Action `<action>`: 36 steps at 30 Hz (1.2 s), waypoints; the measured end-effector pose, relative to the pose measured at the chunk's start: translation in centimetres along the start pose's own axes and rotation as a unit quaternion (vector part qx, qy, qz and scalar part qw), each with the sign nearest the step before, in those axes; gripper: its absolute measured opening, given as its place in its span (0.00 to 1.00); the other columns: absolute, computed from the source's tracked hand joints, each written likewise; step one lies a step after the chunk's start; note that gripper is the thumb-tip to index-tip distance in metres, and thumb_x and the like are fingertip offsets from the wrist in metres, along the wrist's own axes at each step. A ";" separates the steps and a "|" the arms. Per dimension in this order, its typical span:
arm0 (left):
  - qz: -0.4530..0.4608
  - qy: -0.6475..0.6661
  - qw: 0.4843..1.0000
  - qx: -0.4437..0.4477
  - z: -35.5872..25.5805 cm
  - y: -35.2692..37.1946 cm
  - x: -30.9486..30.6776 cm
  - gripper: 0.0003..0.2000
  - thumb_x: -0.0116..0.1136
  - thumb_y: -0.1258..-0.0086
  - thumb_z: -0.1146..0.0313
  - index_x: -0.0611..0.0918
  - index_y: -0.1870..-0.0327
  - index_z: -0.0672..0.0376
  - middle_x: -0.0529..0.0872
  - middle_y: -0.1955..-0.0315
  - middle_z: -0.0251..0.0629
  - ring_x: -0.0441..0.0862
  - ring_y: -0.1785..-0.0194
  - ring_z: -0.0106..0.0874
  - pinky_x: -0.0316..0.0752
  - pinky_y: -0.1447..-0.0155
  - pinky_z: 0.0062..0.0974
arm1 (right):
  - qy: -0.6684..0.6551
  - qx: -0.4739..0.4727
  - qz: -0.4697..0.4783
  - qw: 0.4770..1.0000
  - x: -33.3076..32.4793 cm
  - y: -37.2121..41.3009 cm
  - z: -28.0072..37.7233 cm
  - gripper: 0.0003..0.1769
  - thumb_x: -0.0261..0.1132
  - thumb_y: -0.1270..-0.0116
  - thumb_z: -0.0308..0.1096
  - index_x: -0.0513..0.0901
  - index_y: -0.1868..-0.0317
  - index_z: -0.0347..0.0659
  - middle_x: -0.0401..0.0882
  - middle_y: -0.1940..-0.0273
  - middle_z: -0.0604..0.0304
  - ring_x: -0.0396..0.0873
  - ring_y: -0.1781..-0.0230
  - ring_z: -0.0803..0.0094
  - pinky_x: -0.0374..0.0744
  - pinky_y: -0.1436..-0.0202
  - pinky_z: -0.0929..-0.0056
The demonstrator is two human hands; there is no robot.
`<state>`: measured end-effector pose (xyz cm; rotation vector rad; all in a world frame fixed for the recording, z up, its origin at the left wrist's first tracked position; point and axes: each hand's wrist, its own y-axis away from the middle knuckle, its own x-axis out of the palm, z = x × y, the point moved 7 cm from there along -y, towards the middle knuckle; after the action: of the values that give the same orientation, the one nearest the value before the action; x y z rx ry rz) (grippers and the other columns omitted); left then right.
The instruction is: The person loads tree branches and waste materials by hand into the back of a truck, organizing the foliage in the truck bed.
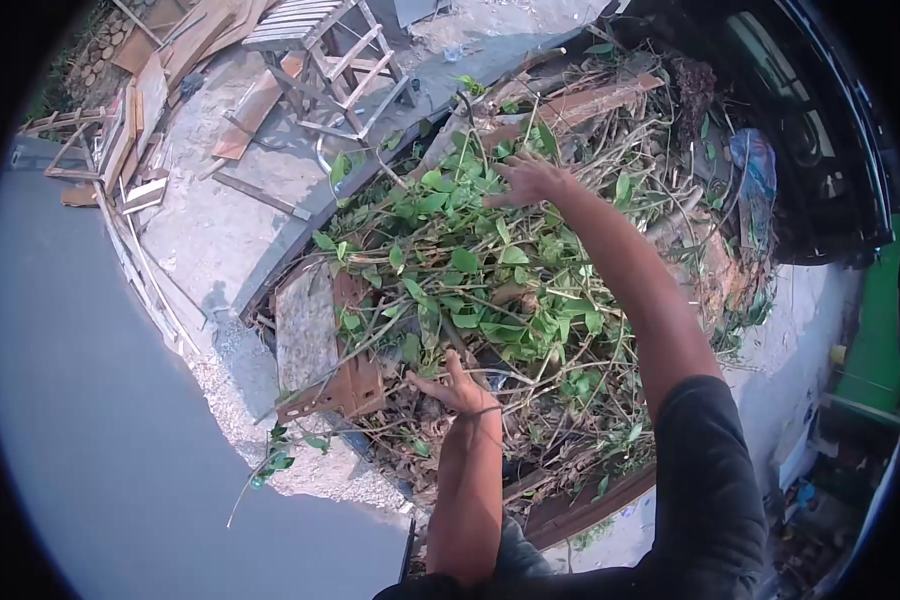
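A tangled heap of cut green leafy branches [460,260] fills the middle of the head view, with thin bare stems and dry brown leaves through it. My left hand [458,393] is at the near side of the heap, thumb and fingers spread, with nothing gripped. A thin dark band circles that wrist. Farther out, my right hand [532,182] reaches over the leaves with its fingers apart, overlapping the foliage in this view. Left of the heap, a rusty brown metal piece [345,392] and a weathered pale board [307,325] lie by my left hand.
A slatted wooden stool [340,70] stands at the back left, near scattered planks [150,110]. The dark rear of a vehicle [820,130] is at upper right, beside a blue plastic bag [753,170]. A loose leafy sprig [275,458] hangs over the left edge.
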<state>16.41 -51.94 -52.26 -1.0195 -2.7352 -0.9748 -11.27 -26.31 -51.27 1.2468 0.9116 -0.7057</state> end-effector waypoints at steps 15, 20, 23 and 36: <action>0.045 -0.016 0.998 -0.031 -1.4 1.1 -1.0 0.25 0.52 0.29 0.63 0.59 0.35 0.58 0.53 0.28 0.50 0.59 0.28 0.45 0.64 0.33 0.50 | -0.042 0.061 0.075 0.994 12.9 -3.8 -4.7 0.51 0.59 0.59 0.80 0.84 0.56 0.36 0.84 0.57 0.46 0.82 0.53 0.53 0.74 0.47 0.49; 0.007 0.012 0.970 -0.243 6.0 1.0 -4.6 0.32 0.52 0.32 0.41 0.69 0.38 0.59 0.69 0.39 0.45 0.65 0.33 0.41 0.63 0.33 0.48 | -0.129 0.031 0.167 0.977 11.1 1.1 -4.2 0.55 0.54 0.58 0.84 0.84 0.56 0.34 0.85 0.63 0.45 0.82 0.62 0.52 0.76 0.52 0.54; 0.085 0.088 0.921 -0.370 8.2 2.7 -2.4 0.40 0.48 0.35 0.34 0.65 0.33 0.60 0.67 0.36 0.44 0.62 0.31 0.40 0.57 0.30 0.50 | -0.184 0.072 0.143 0.970 15.4 -0.3 -5.4 0.60 0.56 0.59 0.83 0.76 0.41 0.36 0.80 0.50 0.42 0.78 0.48 0.49 0.70 0.39 0.54; 0.324 0.025 0.856 -0.401 4.8 6.7 -3.3 0.56 0.47 0.50 0.21 0.59 0.27 0.59 0.72 0.38 0.46 0.68 0.34 0.45 0.66 0.36 0.55 | -0.117 0.079 0.061 0.988 3.4 12.3 -3.1 0.39 0.58 0.50 0.68 0.83 0.64 0.34 0.82 0.68 0.45 0.81 0.65 0.57 0.75 0.61 0.60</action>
<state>23.76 -47.13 -53.31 -1.7896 -1.6316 -1.9405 0.30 -20.72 -48.55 1.3151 0.5910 -0.8189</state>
